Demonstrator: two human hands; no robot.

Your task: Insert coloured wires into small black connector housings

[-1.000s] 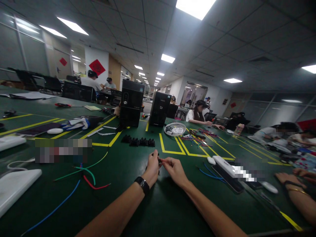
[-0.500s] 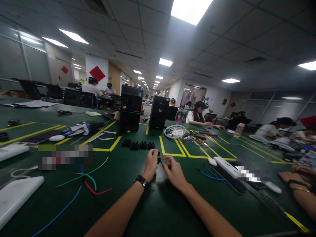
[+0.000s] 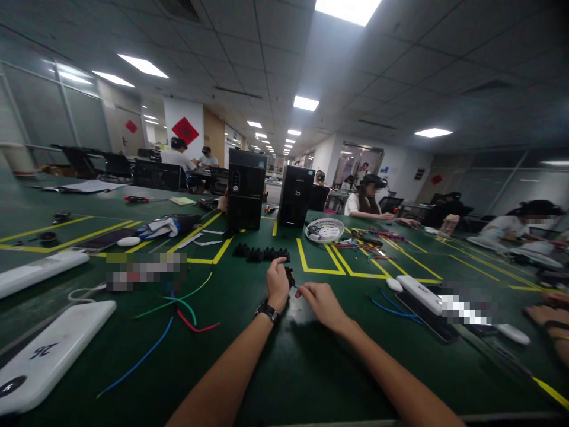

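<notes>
My left hand point(image 3: 278, 286), with a dark watch on its wrist, is closed around a small black block point(image 3: 290, 276) above the table. The block's exact kind cannot be made out. Close against its lower right side, my right hand point(image 3: 322, 302) pinches a thin bluish piece point(image 3: 296, 287), too small to name. Just beyond my left hand lies a row of similar black blocks point(image 3: 255, 254) on the green table point(image 3: 284, 356).
Two black computer towers point(image 3: 246, 190) stand ahead, near a white round basket point(image 3: 324, 230). Loose coloured wires point(image 3: 191, 322) lie left, blue wires point(image 3: 395, 309) right. White power banks point(image 3: 66, 350) flank my arms. A co-worker's arm point(image 3: 549, 317) rests at the right edge.
The view has shifted, so things on the table appear farther right. My right hand has turned, its fingers now curled into a pinch at the black block, which shows more beside my left hand.
</notes>
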